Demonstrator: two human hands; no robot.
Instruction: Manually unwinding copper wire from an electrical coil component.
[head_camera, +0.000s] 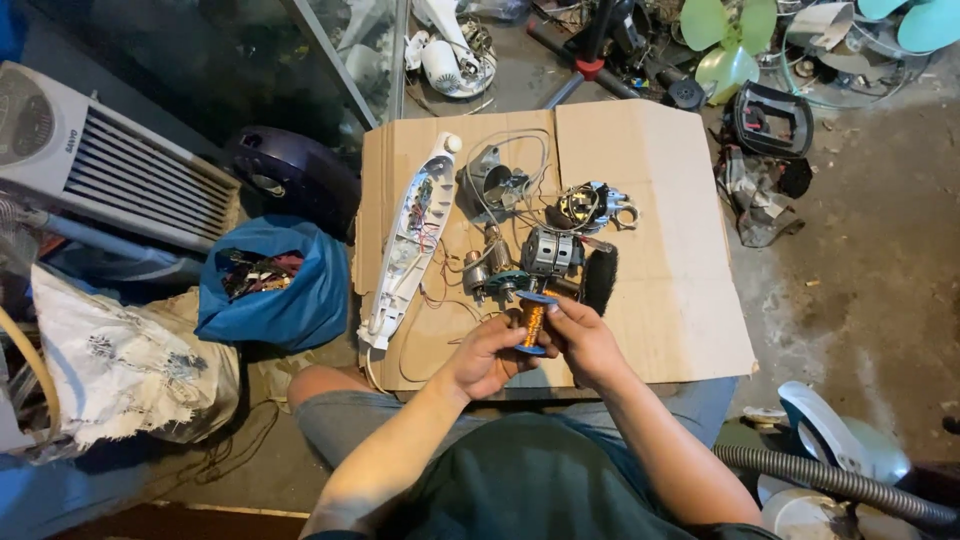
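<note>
You sit over a grey concrete floor (870, 250), stained and gritty. A flattened sheet of cardboard (680, 290) lies spread on it in front of you. To your left stands a white air cooler (110, 165) with a slatted grille, with a blue bag (275, 285) and a white patterned cloth (120, 365) near it. Green fan blades (730, 35) lie at the top edge. The light is dim and even.

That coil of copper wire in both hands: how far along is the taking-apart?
Done: the white housing lies opened on the cardboard, with a motor and loose parts out. In hand: left hand and right hand grip the copper coil. Left: the wired parts still look uncut.
</note>
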